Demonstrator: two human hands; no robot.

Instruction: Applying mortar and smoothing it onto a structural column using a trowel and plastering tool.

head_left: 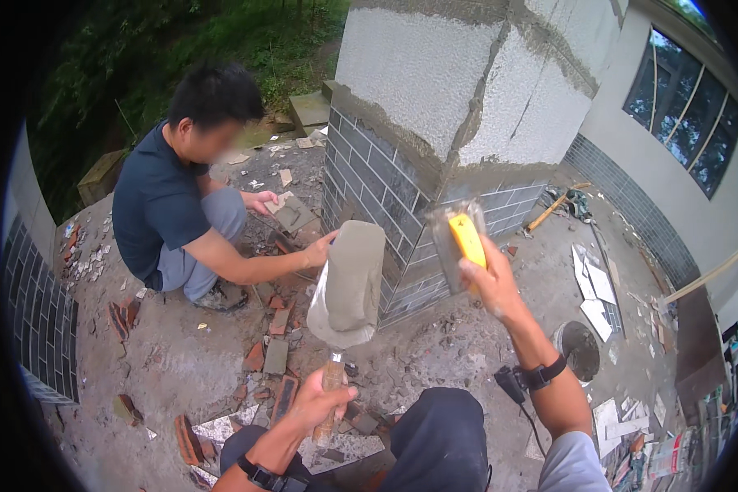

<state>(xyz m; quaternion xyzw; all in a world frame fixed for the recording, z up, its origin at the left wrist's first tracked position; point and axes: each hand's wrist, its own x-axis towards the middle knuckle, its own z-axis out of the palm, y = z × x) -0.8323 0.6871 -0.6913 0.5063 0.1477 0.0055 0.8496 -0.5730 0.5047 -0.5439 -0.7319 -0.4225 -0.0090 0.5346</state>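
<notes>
Fingers of the left hand [312,402] are wrapped firmly round the wooden handle of a trowel [339,334], and those of the right hand [494,277] are clamped on a yellow-handled float [469,239]. Underfoot is a rough grey floor [435,361], gritty and strewn with broken brick [284,395] toward seven o'clock and white tile pieces [596,283] between three and four. A column [422,61] stands at about twelve to one o'clock, pale and textured above, faced with dark brick-like tiles [375,176] below. Trees [262,33] fill eleven o'clock, a window [687,107] sits at two, and a bucket [580,351] is at four.

From the left fist, the trowel's blade extends toward twelve o'clock, loaded with a thick grey slab of mortar [356,275]. From the right fist, the float's flat plate lies toward ten, close to the column's corner. A co-worker [152,197] crouches at ten o'clock, one hand on a flat grey piece [295,215], the other right by the mortar.

That second hand's fingertips are hidden behind the blade, so I can't tell whether they touch it. The float's plate is blurred, and its contact with the column is unclear. The person's legs [439,439] run off the lower edge, and clutter near four o'clock is hard to sort out.
</notes>
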